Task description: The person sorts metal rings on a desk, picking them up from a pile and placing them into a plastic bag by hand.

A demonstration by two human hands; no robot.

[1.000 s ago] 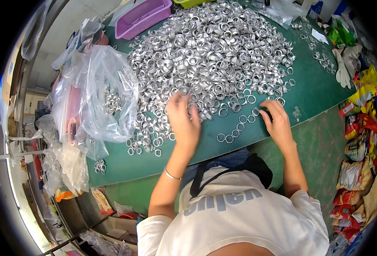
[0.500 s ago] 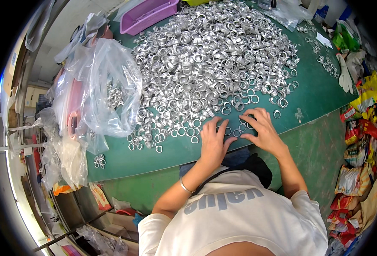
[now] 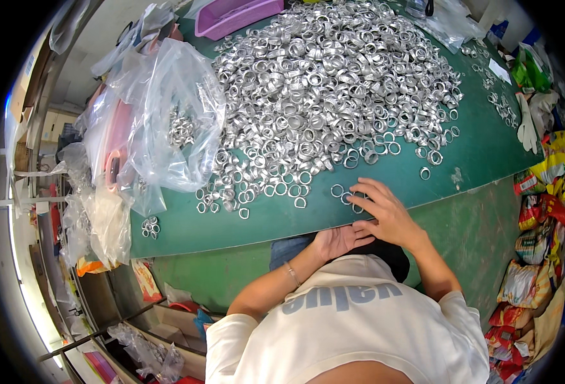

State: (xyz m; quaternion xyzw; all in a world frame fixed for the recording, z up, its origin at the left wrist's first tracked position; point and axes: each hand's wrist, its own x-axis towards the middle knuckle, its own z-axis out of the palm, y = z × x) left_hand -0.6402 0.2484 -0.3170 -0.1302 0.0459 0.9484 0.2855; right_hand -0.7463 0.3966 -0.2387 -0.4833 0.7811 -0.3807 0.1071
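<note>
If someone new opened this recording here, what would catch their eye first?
Surely the big heap of silvery metal rings across the middle of the green table. Next, the clear plastic bag left of it, and the purple tray at the top. At the near edge, the right hand reaches over a few loose rings.

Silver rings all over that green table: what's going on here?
A person is handling the rings with bare hands. The right hand reaches over a small group of rings near the front edge of the green table. The left hand is open, palm up, at that edge. Beyond them lies a large heap of rings, with a clear plastic bag to its left.
</note>
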